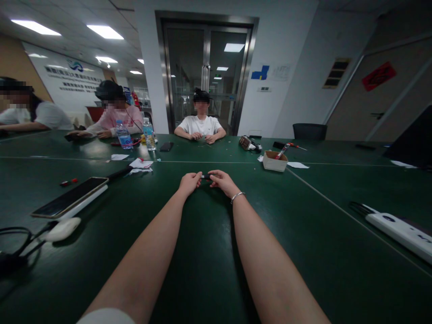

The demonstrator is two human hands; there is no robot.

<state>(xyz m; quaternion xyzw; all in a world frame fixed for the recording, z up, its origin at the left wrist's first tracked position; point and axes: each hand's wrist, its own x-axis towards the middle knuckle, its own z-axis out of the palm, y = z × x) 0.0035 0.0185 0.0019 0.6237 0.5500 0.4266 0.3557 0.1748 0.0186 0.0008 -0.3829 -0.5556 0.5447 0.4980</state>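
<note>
Both of my arms stretch forward over the green table (209, 252), and the hands meet near its middle. Between my fingertips is a small black piece with a silvery middle part (205, 177), too small to name its kind. My left hand (190, 184) pinches its left end. On the other end, the thumb and fingers of my right hand (223, 182) are closed; a silver bracelet (237, 197) circles that wrist. The fingers hide parts of the piece.
A smartphone (72, 196) on a white block, a white rounded gadget (62, 229) and cables lie left. Bottles (149, 135) stand farther back. Right are a small box (275, 162) and a power strip (401, 231). Several people wearing headgear sit around the table.
</note>
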